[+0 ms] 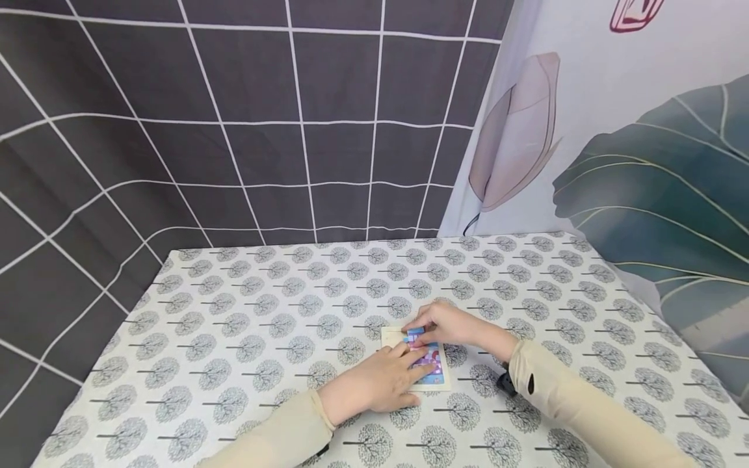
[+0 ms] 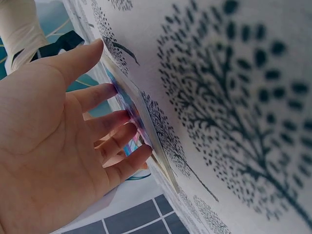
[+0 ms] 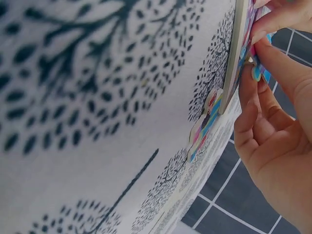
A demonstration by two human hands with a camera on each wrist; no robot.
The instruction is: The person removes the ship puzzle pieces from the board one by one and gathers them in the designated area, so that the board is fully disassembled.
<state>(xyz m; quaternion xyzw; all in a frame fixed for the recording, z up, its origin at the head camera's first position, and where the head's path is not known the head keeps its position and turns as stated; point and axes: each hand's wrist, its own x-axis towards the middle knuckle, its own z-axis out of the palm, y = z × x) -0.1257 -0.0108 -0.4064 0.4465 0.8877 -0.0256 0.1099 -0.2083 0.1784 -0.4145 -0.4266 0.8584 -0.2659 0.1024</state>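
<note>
A jigsaw puzzle board (image 1: 393, 334) with a cream frame lies flat on the patterned tablecloth. Colourful pieces in blue, pink and purple cover part of its inside. My left hand (image 1: 377, 380) reaches over the near-left side, its extended fingertips resting on the pieces; the left wrist view shows its palm with nothing in it. At the board's far edge my right hand (image 1: 450, 324) pinches a blue-and-pink puzzle piece (image 3: 257, 72) between thumb and fingers, tilted up from the board. Left fingertips (image 3: 261, 35) sit close to that piece.
Loose puzzle pieces (image 3: 204, 129) lie on the tablecloth (image 1: 263, 331) just beside the board in the right wrist view. A dark grid-patterned curtain (image 1: 251, 156) hangs behind the table, and a leaf-print curtain (image 1: 661, 195) hangs along the right.
</note>
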